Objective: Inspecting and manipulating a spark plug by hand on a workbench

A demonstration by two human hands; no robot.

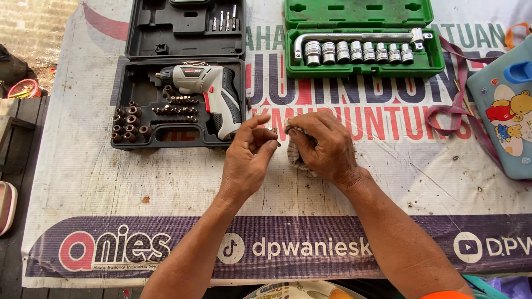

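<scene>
A large printed vinyl banner (111,182), white with red lettering across its middle and a purple band with white and pink logos along its near edge, covers the table as a sheet. At the banner's far-left corner an open black moulded plastic tool case (145,141) lies with its lid folded back, trays holding bits. At the far edge, right of centre, an open green plastic socket case (360,69) shows a row of chrome sockets. At the right edge a pale blue pouch (501,88) carries a round label with cartoon bears in yellow, red and blue
</scene>
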